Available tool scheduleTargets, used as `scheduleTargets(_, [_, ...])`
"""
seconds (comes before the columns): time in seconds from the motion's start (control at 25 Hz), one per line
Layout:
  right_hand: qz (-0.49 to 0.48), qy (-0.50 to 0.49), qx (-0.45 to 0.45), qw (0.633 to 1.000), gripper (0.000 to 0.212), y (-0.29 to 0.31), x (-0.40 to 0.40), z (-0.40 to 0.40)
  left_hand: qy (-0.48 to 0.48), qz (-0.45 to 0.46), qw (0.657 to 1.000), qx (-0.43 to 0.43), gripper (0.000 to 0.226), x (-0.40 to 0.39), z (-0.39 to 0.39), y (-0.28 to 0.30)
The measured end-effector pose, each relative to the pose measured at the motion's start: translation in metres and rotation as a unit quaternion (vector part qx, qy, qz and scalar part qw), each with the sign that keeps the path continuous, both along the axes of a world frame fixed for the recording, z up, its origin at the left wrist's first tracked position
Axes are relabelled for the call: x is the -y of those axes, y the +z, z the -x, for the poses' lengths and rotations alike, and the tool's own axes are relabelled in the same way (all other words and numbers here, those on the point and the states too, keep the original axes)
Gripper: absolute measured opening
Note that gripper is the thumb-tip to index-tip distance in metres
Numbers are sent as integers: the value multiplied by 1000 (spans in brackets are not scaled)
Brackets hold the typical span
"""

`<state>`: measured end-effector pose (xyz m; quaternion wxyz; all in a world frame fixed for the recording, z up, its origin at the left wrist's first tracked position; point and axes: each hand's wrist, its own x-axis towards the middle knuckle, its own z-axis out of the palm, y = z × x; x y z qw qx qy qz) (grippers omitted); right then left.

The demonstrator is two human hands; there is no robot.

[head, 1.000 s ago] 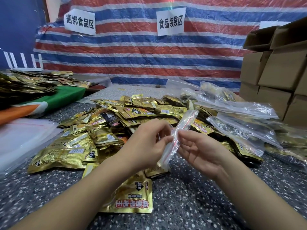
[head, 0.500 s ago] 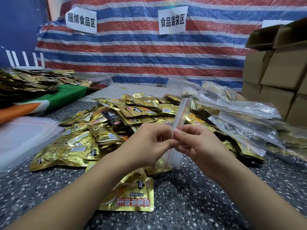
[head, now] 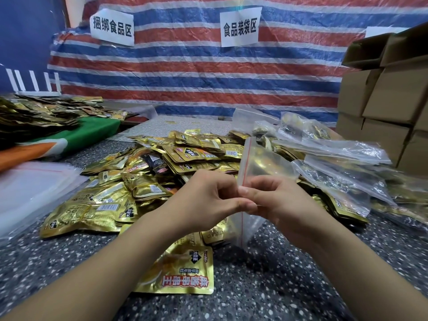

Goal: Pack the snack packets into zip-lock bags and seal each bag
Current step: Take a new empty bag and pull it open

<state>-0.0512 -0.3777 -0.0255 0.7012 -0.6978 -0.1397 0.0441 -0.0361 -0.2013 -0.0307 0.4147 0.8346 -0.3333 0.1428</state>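
Note:
I hold a clear empty zip-lock bag [head: 266, 163] with a red seal line upright above the speckled table [head: 278, 286]. My left hand [head: 203, 202] and my right hand [head: 278, 200] meet at the bag's red-lined edge, and both pinch it between thumb and fingertips. Behind my hands lies a heap of gold snack packets [head: 148, 172]. One gold packet [head: 180, 272] lies apart on the table under my left wrist. Filled zip-lock bags [head: 335, 181] are piled to the right.
A stack of empty clear bags [head: 30, 188] lies at the left. Cardboard boxes [head: 389, 100] stand at the right. More packets [head: 34, 114] sit on a green cloth at the far left. A striped tarp with paper signs [head: 238, 28] hangs behind.
My right hand has closed in on my left, and both now pinch the bag's seal edge. The bag has swung upright and spread wider at its top.

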Motion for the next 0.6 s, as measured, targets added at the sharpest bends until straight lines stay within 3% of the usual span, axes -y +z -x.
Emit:
scheduleTargets(0.2, [-14,38,-89,995,33,0,5,-3,-17,-15,1000,-11,26,-1,-1,0])
scheduleTargets(0.4, [-1,45,-96,994,30,4,10,-2,-66,-13,996,-54,28,-1,2,1])
scheduleTargets(0.52, [-47,36,-69,996,17,7,6,0,-104,57,988,-103,19,0,4,6])
scheduleTargets(0.6, [-96,13,-37,995,21,5,-2,0,-107,127,977,-134,20,1,3,9])
